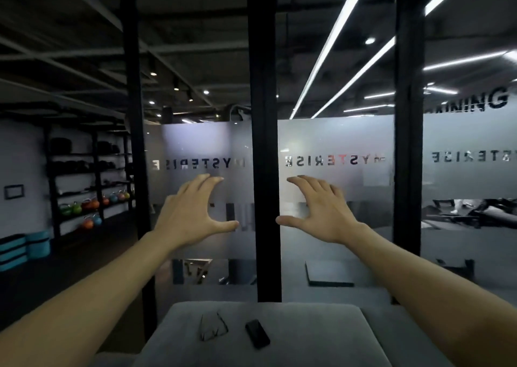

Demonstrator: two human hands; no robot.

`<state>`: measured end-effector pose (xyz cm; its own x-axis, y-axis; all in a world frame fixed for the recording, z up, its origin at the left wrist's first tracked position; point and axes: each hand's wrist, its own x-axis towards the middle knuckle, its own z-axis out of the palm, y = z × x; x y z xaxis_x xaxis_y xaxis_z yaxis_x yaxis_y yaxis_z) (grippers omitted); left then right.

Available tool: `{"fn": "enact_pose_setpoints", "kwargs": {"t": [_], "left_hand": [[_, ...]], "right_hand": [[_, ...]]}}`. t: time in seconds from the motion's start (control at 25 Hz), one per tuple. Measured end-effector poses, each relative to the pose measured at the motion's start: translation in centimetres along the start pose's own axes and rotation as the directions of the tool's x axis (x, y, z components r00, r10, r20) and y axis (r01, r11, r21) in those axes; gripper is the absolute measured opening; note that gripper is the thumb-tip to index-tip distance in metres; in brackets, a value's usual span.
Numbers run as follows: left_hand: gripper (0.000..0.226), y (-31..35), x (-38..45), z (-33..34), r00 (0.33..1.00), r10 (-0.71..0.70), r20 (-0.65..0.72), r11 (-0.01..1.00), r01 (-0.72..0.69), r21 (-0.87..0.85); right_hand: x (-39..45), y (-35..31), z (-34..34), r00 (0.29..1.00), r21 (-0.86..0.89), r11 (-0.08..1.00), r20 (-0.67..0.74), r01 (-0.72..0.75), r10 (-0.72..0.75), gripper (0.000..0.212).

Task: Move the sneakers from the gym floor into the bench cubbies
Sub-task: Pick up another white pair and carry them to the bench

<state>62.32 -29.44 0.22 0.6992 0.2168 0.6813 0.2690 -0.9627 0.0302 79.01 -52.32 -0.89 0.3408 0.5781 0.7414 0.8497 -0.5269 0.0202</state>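
Left hand (190,213) and right hand (321,213) hover apart, each grip wide and empty, flanking the black post (264,143); below them, glasses (212,328) and phone (257,333) lie on the desk (307,338).

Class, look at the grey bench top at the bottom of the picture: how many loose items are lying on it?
2. A pair of glasses lies left of centre on the bench top; a dark phone-like device lies just right of them. Its near edge is out of view.

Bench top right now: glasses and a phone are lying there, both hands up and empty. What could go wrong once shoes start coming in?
The glasses and the phone lie loose on the grey bench cushion; a sneaker or arm passing over could knock them off or crush them. No sneakers or cubbies show here, and the left hand and right hand are raised near the frosted glass, so a blind reach could strike it.
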Motion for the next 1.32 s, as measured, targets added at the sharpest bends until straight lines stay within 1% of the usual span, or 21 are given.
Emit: {"fn": "enact_pose_setpoints", "kwargs": {"t": [0.08, 0.2, 0.36, 0.48, 0.6, 0.8, 1.0, 1.16, 1.32], "left_hand": [[0.1, 1.3, -1.5, -3.1, 1.0, -0.011, 0.005, 1.0, 0.011, -0.013], [0.098, 2.5, -5.0, -6.0, 0.997, -0.05, 0.06, 0.999, 0.049, 0.011], [0.093, 4.3, -10.0, -9.4, 0.988, -0.121, 0.093, 0.99, 0.113, 0.085], [0.09, 4.8, -13.8, -12.2, 0.978, -0.18, 0.102, 0.979, 0.168, 0.112], [0.092, 3.4, -17.2, -15.2, 0.955, -0.264, 0.132, 0.959, 0.245, 0.144], [0.093, -0.7, -23.9, -21.3, 0.902, -0.413, 0.127, 0.89, 0.37, 0.268], [0.096, -7.7, -30.1, -27.4, 0.843, -0.527, 0.105, 0.806, 0.458, 0.374], [0.096, -14.7, -35.2, -31.5, 0.821, -0.555, 0.132, 0.776, 0.455, 0.436], [0.094, -20.4, -38.4, -33.1, 0.814, -0.559, 0.157, 0.783, 0.456, 0.423]], "right_hand": [[-0.5, -0.6, -2.7, 0.999, 0.025, 1.0, 0.032, 0.003, -0.003, 0.086], [-2.3, -2.0, -5.0, 0.994, 0.054, 0.998, 0.104, 0.033, -0.038, 0.085], [-5.3, -4.1, -6.9, 0.976, 0.117, 0.99, 0.195, 0.079, -0.101, 0.085], [-6.5, -6.4, -8.0, 0.961, 0.191, 0.975, 0.226, 0.117, -0.159, 0.087], [-7.0, -9.8, -8.3, 0.949, 0.282, 0.949, 0.237, 0.14, -0.21, 0.09], [-6.6, -18.8, -8.4, 0.911, 0.352, 0.905, 0.242, 0.238, -0.334, 0.092], [-5.3, -30.4, -6.9, 0.869, 0.406, 0.851, 0.218, 0.333, -0.444, 0.093], [-4.9, -40.2, -4.9, 0.855, 0.44, 0.834, 0.231, 0.333, -0.464, 0.098], [-4.6, -47.2, -2.1, 0.842, 0.474, 0.83, 0.282, 0.294, -0.46, 0.097]]}}
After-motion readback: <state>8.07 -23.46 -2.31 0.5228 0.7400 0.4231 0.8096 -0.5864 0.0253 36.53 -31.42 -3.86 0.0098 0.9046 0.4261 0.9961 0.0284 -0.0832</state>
